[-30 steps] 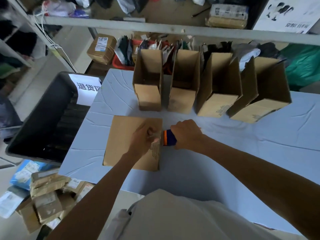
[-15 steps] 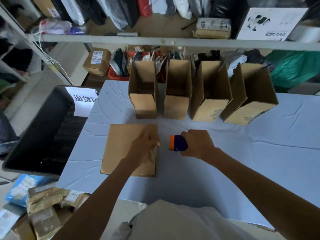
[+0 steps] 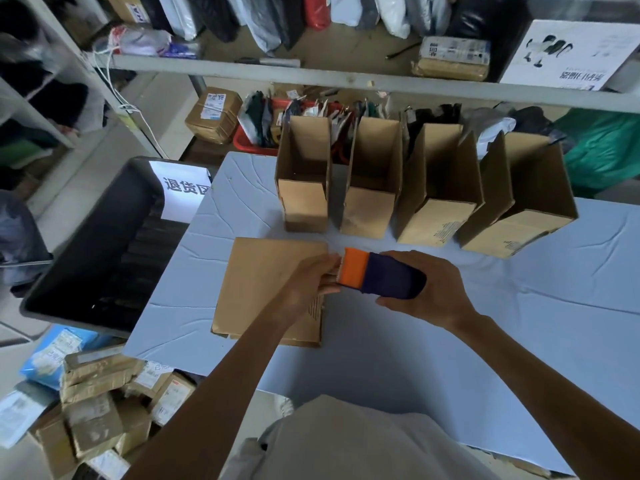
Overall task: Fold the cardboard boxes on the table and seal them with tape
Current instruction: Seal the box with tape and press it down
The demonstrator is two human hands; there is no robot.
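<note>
A folded brown cardboard box lies flat on the blue-covered table. My left hand rests on its right edge, fingers touching the orange front of the tape dispenser. My right hand grips the dark blue body of that dispenser, lifted just above the table beside the box. Behind them several open cardboard boxes stand in a row along the table's far side.
A black bin with a white label sits left of the table. Taped parcels are piled on the floor at lower left. A shelf with bags and parcels runs across the back.
My right hand has lifted the tape dispenser and turned its orange end toward my left hand, which now touches it. The view has tilted up slightly.
</note>
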